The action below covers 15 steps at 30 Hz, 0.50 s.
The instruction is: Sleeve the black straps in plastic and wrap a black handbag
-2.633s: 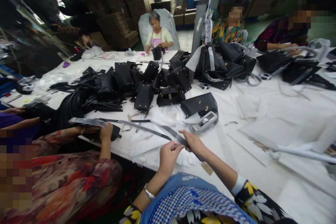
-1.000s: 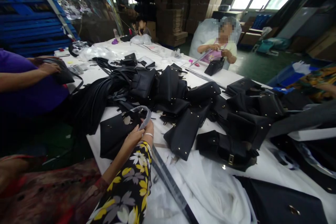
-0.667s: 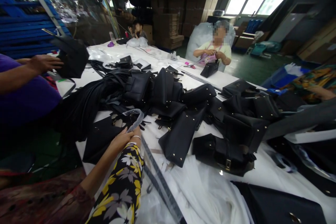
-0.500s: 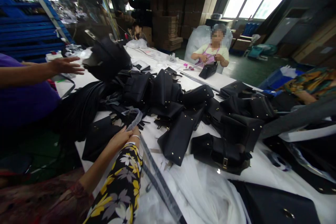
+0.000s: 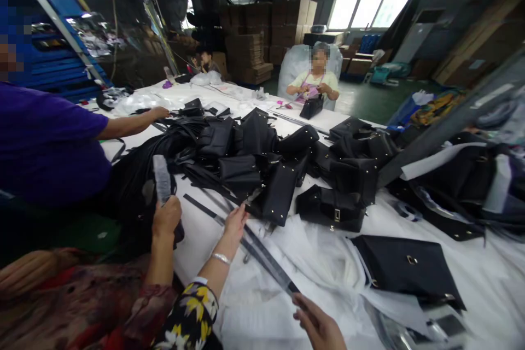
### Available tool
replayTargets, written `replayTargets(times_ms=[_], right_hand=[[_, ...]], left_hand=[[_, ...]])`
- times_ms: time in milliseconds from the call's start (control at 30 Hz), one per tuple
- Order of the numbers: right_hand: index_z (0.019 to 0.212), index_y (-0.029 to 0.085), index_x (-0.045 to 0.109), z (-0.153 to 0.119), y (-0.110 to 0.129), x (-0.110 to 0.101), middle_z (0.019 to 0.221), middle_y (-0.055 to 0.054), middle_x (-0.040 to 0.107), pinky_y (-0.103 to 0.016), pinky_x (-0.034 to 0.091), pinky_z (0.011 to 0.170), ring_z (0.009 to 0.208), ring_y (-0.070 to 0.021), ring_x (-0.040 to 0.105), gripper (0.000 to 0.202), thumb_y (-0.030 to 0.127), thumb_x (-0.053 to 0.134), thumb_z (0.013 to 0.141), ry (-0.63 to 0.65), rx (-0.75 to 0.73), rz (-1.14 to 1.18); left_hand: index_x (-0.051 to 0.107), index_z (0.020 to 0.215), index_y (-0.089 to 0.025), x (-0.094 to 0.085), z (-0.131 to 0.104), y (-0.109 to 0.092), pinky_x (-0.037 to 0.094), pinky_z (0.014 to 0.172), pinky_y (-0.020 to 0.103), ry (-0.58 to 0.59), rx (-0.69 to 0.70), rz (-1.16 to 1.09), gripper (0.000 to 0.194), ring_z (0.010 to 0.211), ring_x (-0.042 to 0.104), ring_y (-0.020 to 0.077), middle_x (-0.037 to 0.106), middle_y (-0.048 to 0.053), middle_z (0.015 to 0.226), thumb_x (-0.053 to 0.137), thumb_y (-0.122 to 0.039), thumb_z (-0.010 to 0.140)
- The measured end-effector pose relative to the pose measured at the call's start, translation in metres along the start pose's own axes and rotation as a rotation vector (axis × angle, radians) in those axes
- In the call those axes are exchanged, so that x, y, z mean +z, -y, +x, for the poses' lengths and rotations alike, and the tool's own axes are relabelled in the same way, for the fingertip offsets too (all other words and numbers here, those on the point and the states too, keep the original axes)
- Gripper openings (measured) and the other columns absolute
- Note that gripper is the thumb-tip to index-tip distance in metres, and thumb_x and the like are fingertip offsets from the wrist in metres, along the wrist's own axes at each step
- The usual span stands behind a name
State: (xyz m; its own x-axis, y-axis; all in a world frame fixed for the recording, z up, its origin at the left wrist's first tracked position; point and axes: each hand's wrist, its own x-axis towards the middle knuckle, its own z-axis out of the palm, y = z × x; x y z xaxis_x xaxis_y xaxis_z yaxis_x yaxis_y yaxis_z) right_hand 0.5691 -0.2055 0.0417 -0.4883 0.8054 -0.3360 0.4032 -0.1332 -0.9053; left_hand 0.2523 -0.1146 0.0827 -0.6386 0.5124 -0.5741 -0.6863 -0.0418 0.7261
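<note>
My left hand, with a bracelet and a black floral sleeve, reaches over the table. Its fingers are drawn together beside a studded black handbag; what they grip, if anything, is hidden. A long black strap, partly covered in clear film, runs beneath that wrist. At the lower right, my right hand has its fingertips curled at the strap's near end. Left of my arm, a co-worker's hand grasps a film-wrapped bag handle. Another black handbag lies flat on the right.
Black handbags are heaped across the white table, with a bundle of black straps at left. White foam sheets cover the near side. A co-worker in purple reaches in; another person sits opposite. A grey post slants across the right.
My left hand has moved away from the co-worker's hand, which has lifted the wrapped handle upright. My right hand has come into view. The purple-clad co-worker's arm has reached farther over the table.
</note>
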Motion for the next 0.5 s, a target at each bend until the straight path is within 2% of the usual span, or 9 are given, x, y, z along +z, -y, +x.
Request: replayTargets(times_ms=[33,100,200,233,300,400,500], right_hand=[[0.124,0.022,0.060,0.002,0.006,0.003,0.114,-0.011,0.070,-0.036,0.058,0.081,0.091,-0.0248,0.070,0.053,0.057,0.054,0.085,-0.002,0.011,0.080],[0.135,0.020,0.049,0.002,0.021,0.006,0.120,-0.014,0.066,-0.038,0.058,0.079,0.087,-0.0243,0.070,0.066,0.056,0.060,0.082,-0.027,0.003,0.178],[0.145,0.022,0.034,-0.005,0.038,0.003,0.125,-0.013,0.063,-0.040,0.056,0.084,0.088,-0.0220,0.069,0.074,0.047,0.064,0.083,-0.096,-0.082,0.208],[0.145,0.023,0.035,-0.010,0.042,0.000,0.128,-0.013,0.061,-0.041,0.054,0.090,0.097,-0.0229,0.067,0.070,0.044,0.062,0.085,-0.123,-0.134,0.187],[0.139,0.024,0.046,-0.025,0.046,-0.011,0.134,-0.011,0.056,-0.044,0.044,0.104,0.119,-0.0252,0.057,0.054,0.039,0.058,0.089,-0.164,-0.263,0.102],[0.129,0.027,0.058,-0.057,0.045,-0.031,0.138,-0.009,0.054,-0.045,0.035,0.112,0.132,-0.0265,0.044,0.040,0.035,0.057,0.090,-0.121,-0.418,-0.035],[0.136,0.028,0.051,-0.090,0.040,-0.048,0.142,-0.011,0.050,-0.048,0.037,0.110,0.133,-0.0284,0.043,0.048,0.036,0.057,0.090,0.002,-0.437,-0.094]], left_hand=[[0.064,0.086,-0.012,-0.003,-0.020,0.013,0.054,0.076,0.025,0.043,-0.040,-0.003,0.007,0.079,0.063,0.0116,0.066,0.005,0.089,0.067,-0.018,0.084],[0.062,0.070,-0.013,-0.011,-0.065,0.038,0.053,0.075,0.021,0.140,-0.122,-0.002,0.014,0.072,0.063,0.0098,0.066,0.004,0.077,0.075,-0.014,0.076],[0.064,0.066,-0.012,-0.021,-0.138,0.071,0.054,0.073,0.023,0.299,-0.261,0.021,0.021,0.069,0.064,0.0115,0.067,0.006,0.075,0.083,-0.019,0.066],[0.066,0.069,-0.011,-0.024,-0.161,0.079,0.053,0.071,0.022,0.368,-0.317,0.038,0.021,0.068,0.063,0.0110,0.067,0.006,0.076,0.084,-0.022,0.065],[0.070,0.079,-0.011,-0.031,-0.199,0.090,0.049,0.066,0.018,0.498,-0.397,0.101,0.025,0.069,0.061,0.0091,0.068,0.005,0.080,0.083,-0.029,0.067],[0.071,0.091,-0.014,-0.041,-0.236,0.094,0.041,0.058,0.016,0.667,-0.459,0.298,0.033,0.074,0.060,0.0091,0.068,0.004,0.085,0.077,-0.039,0.072],[0.069,0.080,-0.010,-0.045,-0.255,0.091,0.036,0.052,0.019,0.845,-0.528,0.583,0.040,0.063,0.058,0.0110,0.066,0.005,0.071,0.074,-0.048,0.070]])
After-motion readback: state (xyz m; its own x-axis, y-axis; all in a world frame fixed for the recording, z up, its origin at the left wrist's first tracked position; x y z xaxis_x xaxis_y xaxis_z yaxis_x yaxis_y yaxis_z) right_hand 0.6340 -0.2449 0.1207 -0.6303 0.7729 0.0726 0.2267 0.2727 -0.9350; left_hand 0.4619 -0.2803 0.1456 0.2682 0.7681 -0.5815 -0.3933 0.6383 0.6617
